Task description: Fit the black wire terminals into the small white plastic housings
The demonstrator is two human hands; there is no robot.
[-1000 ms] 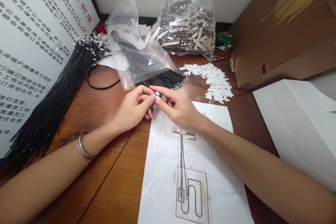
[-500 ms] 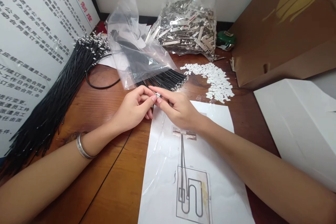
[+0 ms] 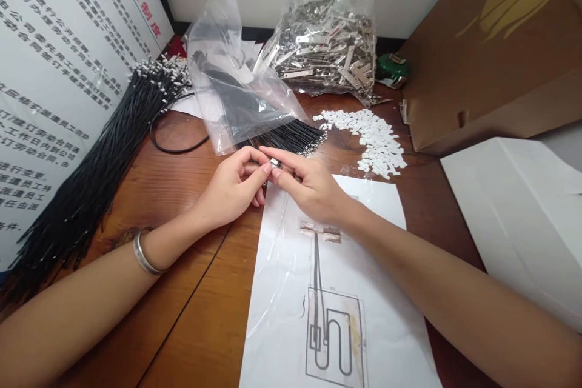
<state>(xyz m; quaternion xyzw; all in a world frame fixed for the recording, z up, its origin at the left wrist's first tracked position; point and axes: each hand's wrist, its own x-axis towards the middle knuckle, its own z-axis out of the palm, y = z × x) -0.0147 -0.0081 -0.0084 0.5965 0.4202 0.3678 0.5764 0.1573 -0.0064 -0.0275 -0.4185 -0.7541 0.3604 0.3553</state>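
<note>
Over the top edge of the printed sheet, my left hand (image 3: 234,185) and my right hand (image 3: 311,185) meet fingertip to fingertip. Between them is a small white piece (image 3: 275,162) with a dark part beside it, pinched by thumbs and forefingers. Fingers cover most of it, so I cannot tell whether a cable is joined to it. Just beyond my fingers lie black cables (image 3: 291,136) with small metal ends, partly inside a clear plastic bag (image 3: 254,106). To their right spreads a pile of small white plastic pieces (image 3: 375,139).
Bundled black cables with white ends (image 3: 91,163) lean at left. At the back stand a clear bag of metal strips (image 3: 322,48) and a green object (image 3: 391,70). A brown box (image 3: 491,60) and a white box (image 3: 513,212) border the right. A diagram sheet (image 3: 282,315) lies below my hands.
Both hands stay in almost the same place. The small white piece between my fingertips shows slightly more than before.
</note>
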